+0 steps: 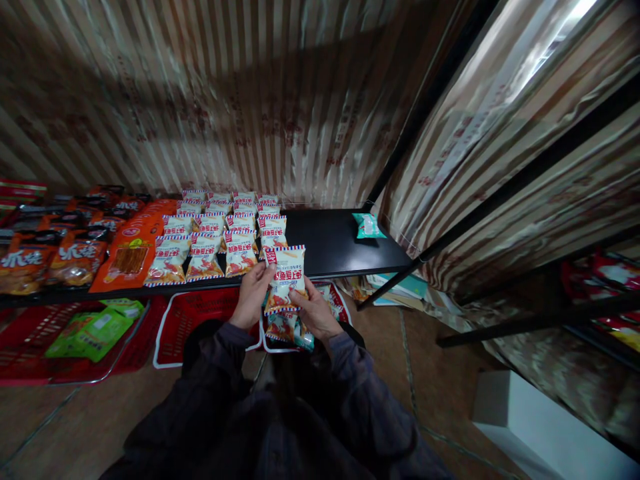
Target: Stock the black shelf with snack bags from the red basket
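Between my hands I hold a white and red snack bag (285,279) with striped ends, upright just in front of the shelf edge. My left hand (253,295) grips its left side, fingers closed. On its lower right side, my right hand (317,311) is closed on the same bag. Behind it, rows of matching snack bags (205,255) stand on the black shelf (325,243). Below my hands, a basket holds more packets (281,328), partly hidden by the held bag and my right hand.
A lone teal packet (369,226) lies at the shelf's right end. Orange packets (131,248) and dark-orange bags (79,257) fill the left. Red baskets (193,327) stand below, one with green packets (97,328). A black frame post (417,110) rises at right; a white box (530,417) sits on the floor.
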A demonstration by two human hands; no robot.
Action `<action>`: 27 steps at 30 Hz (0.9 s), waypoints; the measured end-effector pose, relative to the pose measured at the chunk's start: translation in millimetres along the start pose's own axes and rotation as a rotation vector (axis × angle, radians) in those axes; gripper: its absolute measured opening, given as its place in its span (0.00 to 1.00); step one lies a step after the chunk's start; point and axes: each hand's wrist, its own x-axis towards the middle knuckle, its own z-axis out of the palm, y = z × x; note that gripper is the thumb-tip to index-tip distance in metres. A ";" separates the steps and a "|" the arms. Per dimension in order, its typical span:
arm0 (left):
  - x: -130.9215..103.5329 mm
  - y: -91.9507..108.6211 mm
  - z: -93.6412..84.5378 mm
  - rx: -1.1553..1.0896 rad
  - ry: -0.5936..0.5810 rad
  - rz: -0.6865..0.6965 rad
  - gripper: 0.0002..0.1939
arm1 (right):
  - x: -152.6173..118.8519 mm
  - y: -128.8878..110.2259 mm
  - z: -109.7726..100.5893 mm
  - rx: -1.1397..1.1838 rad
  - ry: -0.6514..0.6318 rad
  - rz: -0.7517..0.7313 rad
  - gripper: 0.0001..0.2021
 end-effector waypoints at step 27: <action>-7.6 -27.4 -11.1 0.116 -0.056 -0.010 0.24 | 6.4 -9.4 -1.6 0.005 0.174 -0.082 0.21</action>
